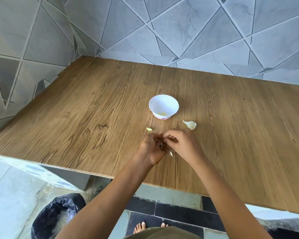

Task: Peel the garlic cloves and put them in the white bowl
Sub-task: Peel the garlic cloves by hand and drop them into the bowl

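A small white bowl (163,106) stands on the wooden table (93,109) with yellowish peeled pieces at its bottom. To its right front lies a garlic chunk in white skin (190,125). A small peeled pale-green clove (149,129) lies to the bowl's left front. My left hand (151,149) and my right hand (183,144) meet just in front of these, their fingers curled together round a small garlic clove that is mostly hidden between them. A scrap of skin (171,154) shows under the hands.
Tiled walls close the table at the back and left. The table's front edge (110,176) runs just under my forearms. A bin lined with a black bag (57,216) stands on the floor at the lower left, and bare feet show below.
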### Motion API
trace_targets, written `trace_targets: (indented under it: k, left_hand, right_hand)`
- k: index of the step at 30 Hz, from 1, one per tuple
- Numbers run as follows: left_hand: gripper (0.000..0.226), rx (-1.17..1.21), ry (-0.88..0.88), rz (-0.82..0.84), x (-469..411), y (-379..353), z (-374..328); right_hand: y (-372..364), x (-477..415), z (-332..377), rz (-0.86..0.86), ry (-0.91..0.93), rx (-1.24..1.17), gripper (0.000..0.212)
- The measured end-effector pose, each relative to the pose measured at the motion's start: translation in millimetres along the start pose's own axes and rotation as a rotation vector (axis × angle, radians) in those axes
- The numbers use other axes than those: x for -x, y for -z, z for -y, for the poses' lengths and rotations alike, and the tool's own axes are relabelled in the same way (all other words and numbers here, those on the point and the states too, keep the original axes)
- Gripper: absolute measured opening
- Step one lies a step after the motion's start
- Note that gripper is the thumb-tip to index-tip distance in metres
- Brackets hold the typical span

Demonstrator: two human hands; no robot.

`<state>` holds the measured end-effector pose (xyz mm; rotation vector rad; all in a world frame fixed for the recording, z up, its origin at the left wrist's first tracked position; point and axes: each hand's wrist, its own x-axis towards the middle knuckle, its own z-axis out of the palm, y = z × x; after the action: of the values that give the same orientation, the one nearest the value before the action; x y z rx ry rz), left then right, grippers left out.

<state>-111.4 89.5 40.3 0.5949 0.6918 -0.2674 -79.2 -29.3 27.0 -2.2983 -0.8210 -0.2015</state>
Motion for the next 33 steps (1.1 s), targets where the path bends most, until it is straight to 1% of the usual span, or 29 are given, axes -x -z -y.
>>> trace_targets:
  k: [3, 4, 5, 6, 9, 11, 13, 15, 16, 17, 20, 22, 24, 28, 31, 33]
  left_hand:
    - [0.038, 0.032, 0.022, 0.006, -2.5, 2.3, 0.4]
    - [0.038, 0.038, 0.024, 0.009, -2.5, 3.6, 0.2]
    - [0.039, 0.042, 0.023, 0.008, -3.3, 5.5, -0.4]
    - [0.039, 0.046, 0.021, 0.007, -3.3, 7.4, -1.3]
    - [0.037, 0.065, 0.004, -0.004, -4.6, 13.6, -4.5]
    - [0.035, 0.068, -0.008, -0.004, -4.8, 16.3, -6.9]
    - [0.033, 0.075, -0.023, 0.002, -4.6, 18.0, -8.5]
    - [0.032, 0.078, -0.037, 0.008, -4.7, 19.8, -10.2]
    - [0.031, 0.079, -0.041, 0.01, -4.5, 20.6, -10.7]
    - [0.031, 0.081, -0.045, 0.01, -4.4, 21.4, -10.9]
    - [0.033, 0.094, -0.042, 0.002, -3.8, 23.8, -10.4]
    - [0.033, 0.101, -0.035, 0.001, -2.8, 25.2, -8.9]
    - [0.033, 0.107, -0.035, -0.001, -2.7, 26.5, -8.1]
    - [0.033, 0.11, -0.035, 0.001, -2.6, 27.2, -8.3]
    - [0.033, 0.107, -0.042, 0.003, -3.7, 27.4, -8.8]
    - [0.033, 0.105, -0.043, 0.0, -5.0, 27.3, -8.3]
  right_hand:
    - [4.3, 7.3, -7.7, -0.136, -0.079, -0.084, 0.006]
    - [6.3, 11.5, -12.4, -0.161, -0.1, -0.119, 0.001]
    - [7.6, 16.1, -18.3, -0.159, -0.129, -0.13, 0.005]
    - [8.3, 21.2, -24.3, -0.116, -0.156, -0.123, 0.011]
    - [3.7, 32.0, -36.8, 0.127, -0.232, -0.076, 0.033]
    - [-0.5, 31.7, -37.7, 0.266, -0.218, -0.047, 0.05]
    - [-3.4, 27.8, -35.7, 0.361, -0.16, 0.013, 0.059]
    - [-6.4, 26.8, -35.4, 0.408, -0.118, 0.069, 0.058]
    - [-7.9, 27.9, -36.3, 0.398, -0.11, 0.079, 0.054]
    - [-8.9, 29.9, -37.9, 0.369, -0.109, 0.077, 0.05]
    - [-11.6, 35.9, -45.6, 0.203, -0.064, 0.028, 0.035]
    - [-12.5, 39.8, -48.1, 0.151, -0.07, -0.041, 0.034]
    - [-13.5, 40.7, -49.0, 0.126, -0.099, -0.12, 0.038]
    - [-3.6, 36.5, -48.4, 0.161, -0.206, -0.273, 0.046]
    - [2.7, 33.8, -54.8, 0.256, -0.211, -0.212, 0.046]
    - [2.4, 30.3, -56.7, 0.286, -0.208, -0.182, 0.042]
